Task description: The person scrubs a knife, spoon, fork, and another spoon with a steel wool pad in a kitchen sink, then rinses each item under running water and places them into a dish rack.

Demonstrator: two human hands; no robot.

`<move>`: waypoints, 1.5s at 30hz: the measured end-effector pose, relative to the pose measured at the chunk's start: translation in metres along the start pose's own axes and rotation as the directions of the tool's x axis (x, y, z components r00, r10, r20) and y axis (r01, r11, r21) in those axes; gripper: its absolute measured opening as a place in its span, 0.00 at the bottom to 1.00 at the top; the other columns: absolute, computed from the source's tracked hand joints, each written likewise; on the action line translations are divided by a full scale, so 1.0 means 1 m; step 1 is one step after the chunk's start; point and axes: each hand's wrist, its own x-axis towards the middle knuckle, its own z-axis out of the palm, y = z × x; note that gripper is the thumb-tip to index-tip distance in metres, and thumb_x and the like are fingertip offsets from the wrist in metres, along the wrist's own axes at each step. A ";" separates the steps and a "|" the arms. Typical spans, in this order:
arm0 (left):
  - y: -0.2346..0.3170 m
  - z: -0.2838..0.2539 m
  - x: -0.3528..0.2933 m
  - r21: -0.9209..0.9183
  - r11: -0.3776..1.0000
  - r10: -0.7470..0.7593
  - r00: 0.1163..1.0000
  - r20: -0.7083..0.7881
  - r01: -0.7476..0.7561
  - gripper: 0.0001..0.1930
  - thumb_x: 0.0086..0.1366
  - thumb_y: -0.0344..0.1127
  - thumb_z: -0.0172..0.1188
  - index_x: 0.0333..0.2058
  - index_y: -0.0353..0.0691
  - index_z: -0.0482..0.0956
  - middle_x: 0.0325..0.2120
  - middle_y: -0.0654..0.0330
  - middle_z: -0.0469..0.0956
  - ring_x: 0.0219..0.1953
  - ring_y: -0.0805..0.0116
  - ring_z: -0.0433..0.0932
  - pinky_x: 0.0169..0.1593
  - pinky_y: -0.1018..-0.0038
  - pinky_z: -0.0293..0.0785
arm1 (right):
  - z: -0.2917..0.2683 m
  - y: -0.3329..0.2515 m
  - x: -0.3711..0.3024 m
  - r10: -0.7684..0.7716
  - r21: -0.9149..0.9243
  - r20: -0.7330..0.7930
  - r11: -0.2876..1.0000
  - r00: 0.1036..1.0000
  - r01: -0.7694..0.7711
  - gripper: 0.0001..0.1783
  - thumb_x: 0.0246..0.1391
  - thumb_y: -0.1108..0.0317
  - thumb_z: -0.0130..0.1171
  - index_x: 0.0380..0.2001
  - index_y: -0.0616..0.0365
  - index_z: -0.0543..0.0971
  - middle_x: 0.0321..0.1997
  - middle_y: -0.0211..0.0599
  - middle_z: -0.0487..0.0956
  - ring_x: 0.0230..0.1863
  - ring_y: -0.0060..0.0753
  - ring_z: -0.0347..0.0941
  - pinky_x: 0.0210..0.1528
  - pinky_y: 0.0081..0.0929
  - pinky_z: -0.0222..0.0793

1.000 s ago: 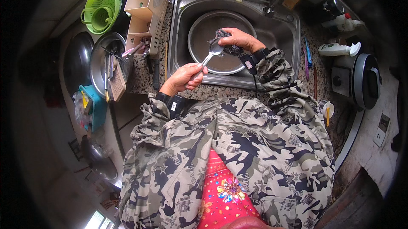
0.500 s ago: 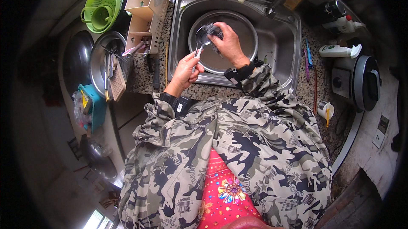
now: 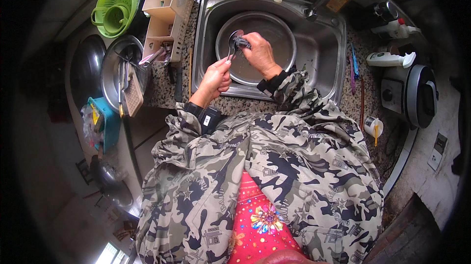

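Observation:
My left hand (image 3: 215, 82) grips a metal spoon (image 3: 231, 44) by its handle, with the spoon's bowl pointing away from me. Closed around a dark grey scouring pad (image 3: 242, 43) is my right hand (image 3: 261, 57), which presses the pad against the spoon near its bowl. Both are held over a round metal basin (image 3: 273, 27) standing in the left part of the steel sink (image 3: 321, 50). Cloudy liquid appears to lie in the basin. Part of the pad is hidden by my right fingers.
A faucet (image 3: 314, 9) arches over the sink's far right. Left of the sink stand a beige caddy (image 3: 159, 33), green baskets (image 3: 114, 1) and a metal bowl with utensils (image 3: 109, 75). A spray bottle (image 3: 390, 59) and a small white cup (image 3: 371, 125) are on the right.
My right hand and the scouring pad have shifted slightly left and nearer me along the spoon. The spoon's bowl now shows beyond the pad. My left hand has hardly moved.

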 end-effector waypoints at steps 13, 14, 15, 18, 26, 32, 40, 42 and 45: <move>0.000 -0.005 -0.001 0.031 0.997 -0.071 0.997 0.031 0.070 0.14 0.69 0.41 0.45 0.53 0.56 0.66 0.08 0.74 0.51 0.07 0.84 0.47 0.10 0.85 0.44 | 0.006 0.016 -0.001 0.215 -0.060 0.156 0.976 0.964 -0.208 0.13 0.42 0.65 0.59 0.33 0.58 0.80 0.38 0.47 0.76 0.41 0.48 0.73 0.44 0.37 0.69; -0.001 -0.004 -0.001 0.031 0.997 -0.067 0.997 0.045 0.066 0.14 0.69 0.41 0.45 0.53 0.56 0.66 0.08 0.74 0.51 0.07 0.84 0.47 0.10 0.85 0.44 | 0.006 0.015 -0.002 0.229 -0.096 0.044 0.970 0.973 -0.224 0.13 0.42 0.65 0.59 0.33 0.58 0.79 0.38 0.46 0.76 0.41 0.48 0.73 0.44 0.37 0.69; -0.001 -0.004 0.000 0.033 0.997 -0.075 0.997 0.014 0.075 0.15 0.69 0.41 0.45 0.53 0.56 0.66 0.08 0.74 0.51 0.07 0.83 0.47 0.10 0.85 0.44 | 0.007 0.014 -0.003 0.146 -0.024 0.113 0.989 0.983 -0.144 0.13 0.43 0.65 0.58 0.33 0.59 0.79 0.38 0.46 0.75 0.40 0.48 0.73 0.44 0.38 0.69; -0.004 -0.003 0.001 0.020 0.996 -0.090 0.996 -0.003 0.090 0.16 0.69 0.40 0.45 0.54 0.54 0.65 0.08 0.73 0.50 0.07 0.83 0.47 0.11 0.84 0.44 | 0.009 0.010 -0.005 0.128 -0.034 0.090 0.992 0.988 -0.125 0.11 0.43 0.66 0.59 0.31 0.60 0.79 0.37 0.45 0.75 0.40 0.49 0.73 0.43 0.39 0.69; -0.007 -0.006 0.001 0.021 0.992 -0.128 0.992 -0.015 0.128 0.14 0.69 0.40 0.45 0.53 0.57 0.66 0.08 0.73 0.51 0.08 0.83 0.47 0.10 0.85 0.44 | 0.015 0.017 -0.003 0.230 -0.076 0.160 0.972 0.960 -0.220 0.11 0.41 0.68 0.58 0.31 0.59 0.78 0.37 0.46 0.75 0.40 0.51 0.72 0.42 0.40 0.70; -0.009 -0.012 0.005 -0.012 0.988 -0.157 0.988 -0.012 0.157 0.10 0.69 0.40 0.45 0.48 0.55 0.67 0.09 0.74 0.51 0.08 0.84 0.47 0.10 0.86 0.43 | 0.020 0.022 -0.008 0.156 -0.026 0.064 0.988 0.986 -0.155 0.13 0.42 0.64 0.58 0.32 0.59 0.79 0.36 0.47 0.76 0.40 0.50 0.73 0.42 0.39 0.70; -0.008 -0.014 -0.007 -0.194 0.973 -0.079 0.974 0.211 0.121 0.19 0.71 0.41 0.40 0.59 0.51 0.61 0.09 0.73 0.50 0.08 0.85 0.47 0.10 0.88 0.44 | -0.028 0.038 0.016 0.523 0.437 0.162 0.722 0.837 -0.536 0.16 0.45 0.64 0.65 0.35 0.64 0.78 0.30 0.32 0.79 0.29 0.20 0.74 0.32 0.20 0.70; -0.004 -0.011 -0.011 -0.150 0.984 -0.059 0.974 0.218 0.093 0.20 0.71 0.41 0.40 0.60 0.50 0.60 0.09 0.73 0.51 0.08 0.85 0.47 0.09 0.88 0.45 | -0.035 0.035 0.017 0.522 0.629 0.366 0.472 0.771 -0.618 0.16 0.46 0.67 0.65 0.36 0.65 0.77 0.30 0.31 0.79 0.29 0.18 0.73 0.32 0.18 0.69; 0.001 -0.007 -0.016 -0.025 0.998 -0.054 0.970 0.239 0.062 0.20 0.71 0.41 0.40 0.60 0.49 0.60 0.08 0.72 0.54 0.06 0.84 0.48 0.09 0.88 0.47 | -0.039 0.033 0.017 0.484 0.607 0.411 0.487 0.773 -0.628 0.16 0.46 0.68 0.65 0.37 0.65 0.77 0.30 0.31 0.78 0.29 0.19 0.74 0.31 0.17 0.70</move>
